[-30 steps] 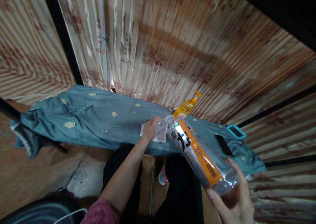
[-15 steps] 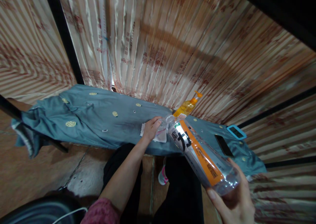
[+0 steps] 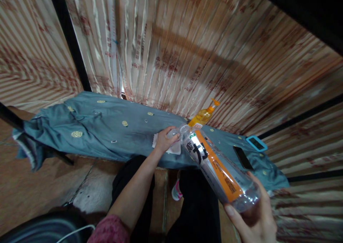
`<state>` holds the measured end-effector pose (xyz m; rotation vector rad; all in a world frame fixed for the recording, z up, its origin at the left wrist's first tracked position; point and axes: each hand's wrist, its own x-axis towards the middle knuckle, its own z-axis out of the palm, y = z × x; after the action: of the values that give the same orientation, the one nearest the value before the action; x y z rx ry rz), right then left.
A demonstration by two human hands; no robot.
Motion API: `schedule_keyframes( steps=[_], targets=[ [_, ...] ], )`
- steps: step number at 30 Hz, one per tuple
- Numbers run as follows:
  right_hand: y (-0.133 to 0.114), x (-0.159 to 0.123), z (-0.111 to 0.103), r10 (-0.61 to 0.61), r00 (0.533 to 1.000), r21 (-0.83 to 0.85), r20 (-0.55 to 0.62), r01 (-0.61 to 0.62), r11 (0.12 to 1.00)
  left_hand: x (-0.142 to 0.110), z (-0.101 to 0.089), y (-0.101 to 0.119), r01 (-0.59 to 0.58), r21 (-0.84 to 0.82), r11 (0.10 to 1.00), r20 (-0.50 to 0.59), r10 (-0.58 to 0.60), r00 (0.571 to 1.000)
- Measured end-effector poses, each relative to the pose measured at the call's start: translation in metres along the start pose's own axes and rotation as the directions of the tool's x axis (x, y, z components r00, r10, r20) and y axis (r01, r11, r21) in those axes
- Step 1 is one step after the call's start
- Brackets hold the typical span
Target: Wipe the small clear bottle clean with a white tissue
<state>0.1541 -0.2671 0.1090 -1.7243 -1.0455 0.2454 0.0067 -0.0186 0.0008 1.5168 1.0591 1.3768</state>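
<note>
My right hand [image 3: 254, 214] is wrapped round the base of a large clear plastic bottle [image 3: 222, 168] with an orange and silver label. The bottle slants down to the left, its neck over the bench. At its mouth is a small clear plastic container [image 3: 174, 132], which my left hand [image 3: 163, 141] grips with fingers and thumb. Whether the two touch, and whether anything is flowing between them, I cannot tell. A white cloth or wrapper [image 3: 175, 149] lies under the small container. Behind the bottle's neck stands a yellow pump bottle [image 3: 202, 116].
The narrow bench [image 3: 91, 118] has a grey-blue pineapple-print cloth. On its right lie a black phone [image 3: 242, 157] and a blue-rimmed device [image 3: 256, 143]. A striped curtain [image 3: 174, 50] and black poles [image 3: 69, 39] enclose the bench. A dark round object [image 3: 45, 228] is at lower left.
My left thumb has come round the near side of the small clear container. The large bottle and my right hand stay nearly still.
</note>
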Motion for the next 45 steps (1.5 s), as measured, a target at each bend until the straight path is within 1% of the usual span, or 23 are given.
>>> schedule_keyframes(
  steps=[8, 11, 17, 30, 34, 40, 45],
  targets=[
    [-0.0015, -0.0003, -0.0007, 0.008, 1.0, -0.016, 0.001, -0.008, 1.0, -0.0008, 0.0004, 0.0027, 0.0, 0.0, 1.0, -0.01, 0.0, 1.0],
    [-0.0004, -0.0002, -0.0015, -0.017, 1.0, -0.043, -0.002, 0.017, 0.999, -0.0009, 0.0007, 0.0029, 0.002, -0.004, 1.0, -0.01, -0.002, 1.0],
    [0.0006, -0.0008, -0.0012, 0.013, 1.0, 0.001, 0.011, -0.013, 1.0, -0.0004, 0.0017, 0.0019, 0.017, 0.005, 1.0, -0.008, -0.017, 1.0],
    [-0.0009, -0.0014, -0.0015, -0.023, 1.0, -0.014, 0.01, 0.023, 1.0, -0.0008, 0.0014, 0.0021, 0.008, 0.003, 1.0, -0.007, -0.008, 1.0],
    [0.0004, -0.0012, -0.0021, -0.045, 0.999, -0.046, -0.003, 0.044, 0.998, -0.0005, 0.0018, 0.0013, 0.011, 0.004, 1.0, -0.009, -0.011, 1.0],
    [-0.0007, -0.0014, -0.003, 0.005, 1.0, -0.014, 0.023, -0.004, 1.0, -0.0003, 0.001, 0.0008, 0.005, 0.022, 1.0, -0.012, -0.005, 1.0],
    [-0.0019, -0.0013, -0.0019, 0.01, 1.0, 0.011, 0.015, -0.01, 1.0, -0.0009, 0.0009, 0.0019, 0.001, 0.015, 1.0, -0.009, -0.001, 1.0]
  ],
)
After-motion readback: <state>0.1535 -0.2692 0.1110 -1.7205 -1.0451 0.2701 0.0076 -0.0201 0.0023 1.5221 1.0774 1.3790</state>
